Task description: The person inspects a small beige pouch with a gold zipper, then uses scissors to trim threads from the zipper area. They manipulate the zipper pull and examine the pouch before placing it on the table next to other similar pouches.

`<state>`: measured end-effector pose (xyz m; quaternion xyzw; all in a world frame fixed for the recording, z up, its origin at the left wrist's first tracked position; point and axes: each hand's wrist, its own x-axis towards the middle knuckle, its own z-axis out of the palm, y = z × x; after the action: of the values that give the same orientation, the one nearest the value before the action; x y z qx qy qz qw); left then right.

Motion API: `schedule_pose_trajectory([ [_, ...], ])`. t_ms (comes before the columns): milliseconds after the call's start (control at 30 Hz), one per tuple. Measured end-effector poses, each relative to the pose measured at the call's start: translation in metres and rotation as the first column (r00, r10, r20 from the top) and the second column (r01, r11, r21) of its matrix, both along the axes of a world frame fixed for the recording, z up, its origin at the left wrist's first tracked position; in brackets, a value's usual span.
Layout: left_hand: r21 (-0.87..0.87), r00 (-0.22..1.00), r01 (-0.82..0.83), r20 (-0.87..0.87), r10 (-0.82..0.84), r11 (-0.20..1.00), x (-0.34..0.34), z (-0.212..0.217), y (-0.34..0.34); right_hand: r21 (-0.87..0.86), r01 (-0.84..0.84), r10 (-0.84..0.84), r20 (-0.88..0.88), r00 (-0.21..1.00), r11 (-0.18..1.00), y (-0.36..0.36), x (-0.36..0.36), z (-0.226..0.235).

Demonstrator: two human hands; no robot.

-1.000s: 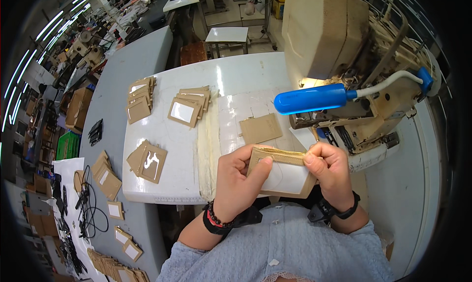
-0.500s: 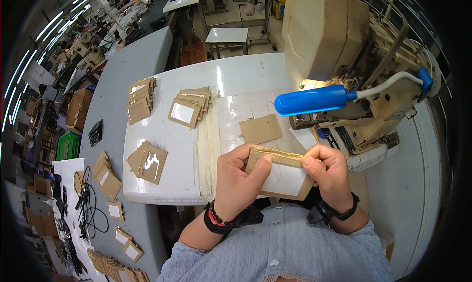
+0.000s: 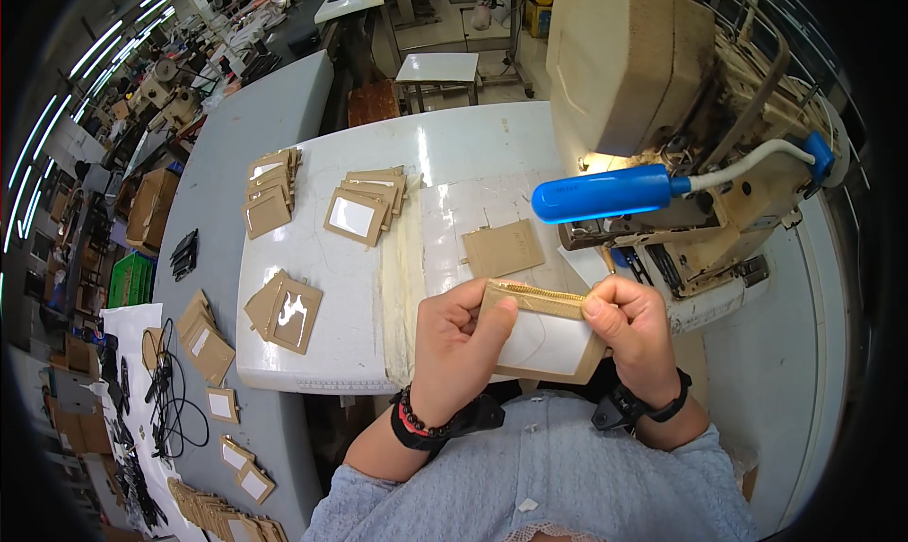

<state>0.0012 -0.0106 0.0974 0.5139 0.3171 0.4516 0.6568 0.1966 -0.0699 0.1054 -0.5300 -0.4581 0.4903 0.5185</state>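
Between my hands is a tan card holder (image 3: 551, 341) with a gold zipper (image 3: 541, 293) along its far edge and a white panel facing up. My left hand (image 3: 463, 339) grips its left end, the thumb lying just below the zipper. At the other end, my right hand (image 3: 632, 329) pinches the corner by the end of the zipper. The fingers beneath the holder are hidden. Just beyond my hands, another tan card holder (image 3: 504, 250) lies flat on the white machine table (image 3: 331, 367).
A sewing machine (image 3: 629, 64) with a blue lamp (image 3: 601, 194) stands at the right. Stacks of tan card holders (image 3: 268, 211) (image 3: 355, 215) (image 3: 291, 317) lie on the left of the table. More holders (image 3: 206, 343) and a black cable (image 3: 170, 391) are on the grey side table (image 3: 248, 116).
The left thumb has shifted slightly left along the holder, and the zipper's gold teeth show more clearly. Both hands keep their hold; the surrounding things stay put.
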Motion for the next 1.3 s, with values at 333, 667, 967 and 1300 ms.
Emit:
schedule_pose_trajectory([
  [333, 0.022, 0.992, -0.068, -0.104, 0.070, 0.997, 0.004, 0.003, -0.001, 0.066, 0.008, -0.006, -0.025, 1.000, 0.998, 0.001, 0.000, -0.007],
  [667, -0.020, 0.998, 0.023, -0.061, -0.024, 1.000, -0.005, -0.001, 0.004, 0.054, 0.016, -0.016, -0.010, 1.000, 0.998, 0.001, -0.002, -0.006],
  [967, 0.751, 0.948, 0.143, 0.084, -0.308, 0.645, -0.072, 0.040, -0.022, -0.068, -0.005, 0.017, 0.188, 0.982, 0.998, 0.021, 0.009, -0.065],
  [1300, 0.222, 0.243, 0.296, 0.923, -0.298, 0.929, 0.009, 0.078, -0.128, -0.013, 0.073, -0.051, 0.593, 0.803, 0.997, 0.040, 0.001, -0.131],
])
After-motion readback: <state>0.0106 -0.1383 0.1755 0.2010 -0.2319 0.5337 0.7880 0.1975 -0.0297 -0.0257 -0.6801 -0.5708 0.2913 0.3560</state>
